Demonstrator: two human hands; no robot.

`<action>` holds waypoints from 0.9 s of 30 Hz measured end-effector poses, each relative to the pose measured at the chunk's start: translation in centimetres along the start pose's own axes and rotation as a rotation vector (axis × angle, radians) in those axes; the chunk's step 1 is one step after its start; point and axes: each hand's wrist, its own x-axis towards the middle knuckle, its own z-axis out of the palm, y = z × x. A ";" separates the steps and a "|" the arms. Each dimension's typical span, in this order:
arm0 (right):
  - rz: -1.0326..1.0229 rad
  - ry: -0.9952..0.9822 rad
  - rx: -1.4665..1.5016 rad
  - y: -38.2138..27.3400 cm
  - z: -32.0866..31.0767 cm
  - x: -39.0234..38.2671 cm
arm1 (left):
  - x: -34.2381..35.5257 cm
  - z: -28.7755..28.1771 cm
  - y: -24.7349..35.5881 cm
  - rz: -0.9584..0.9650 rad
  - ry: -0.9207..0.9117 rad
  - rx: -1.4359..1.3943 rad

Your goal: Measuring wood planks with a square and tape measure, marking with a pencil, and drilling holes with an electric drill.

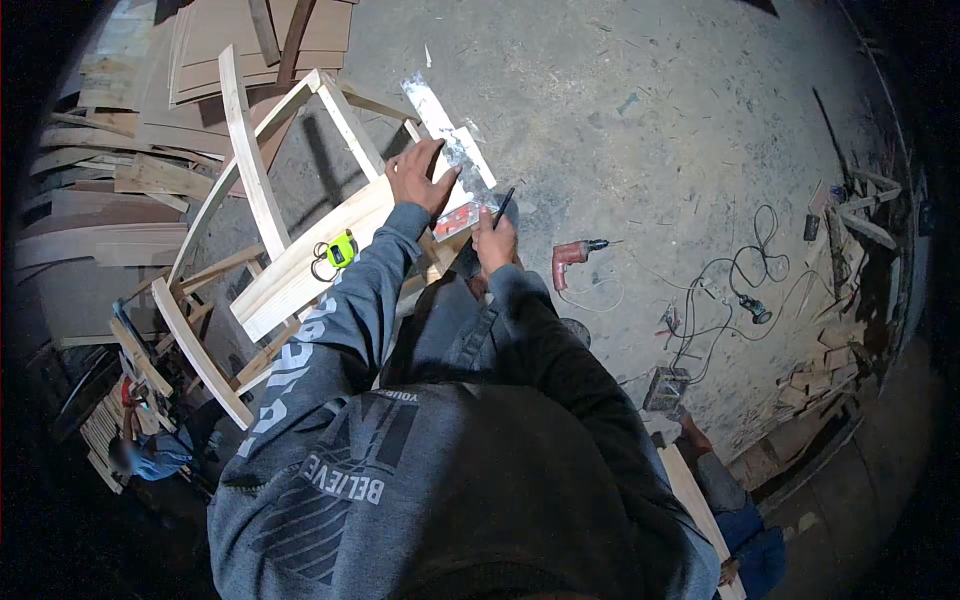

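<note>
A pale wooden board [300, 272] lies slantwise before me over a curved wooden frame [238, 140]. My left hand [418, 178] rests on the board's far right end, fingers spread. Beside it a flat, worn white-and-grey strip [432, 108] runs away from me, and a red-and-white flat piece [456, 220] sits near its close end. My right hand [495, 242] is closed around a dark, pen-like marker [506, 203], next to that red piece. A lime-green tape measure [342, 250] with a dark loop lies on the board, left of my left forearm.
Right of my right hand, a red drill [572, 262] lies on the concrete floor with its cord. Tangled black cables [735, 268] and wood offcuts [825, 365] lie farther right. Stacked sheets [195, 60] stand far left. Other people [165, 455] are at lower left and lower right.
</note>
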 end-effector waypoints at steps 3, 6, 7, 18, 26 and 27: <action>-0.032 0.005 0.002 0.2 -0.1 -0.1 | -0.1 0.0 0.0 -0.011 -0.010 0.003; -0.007 -0.020 0.007 0.4 -0.2 0.0 | -0.1 -0.1 0.0 -0.004 0.004 -0.017; -0.001 -0.013 0.022 0.5 -0.1 0.1 | -0.1 -0.1 -0.1 -0.009 -0.002 -0.015; -0.042 -0.031 0.006 0.9 -0.1 0.3 | -0.1 0.2 -0.6 0.017 -0.011 -0.029; -0.033 -0.022 -0.009 1.0 -0.1 0.4 | -0.1 0.1 -0.6 0.005 -0.022 -0.024; -0.033 -0.022 -0.010 1.1 -0.2 0.5 | -0.1 0.1 -0.5 0.002 -0.032 -0.022</action>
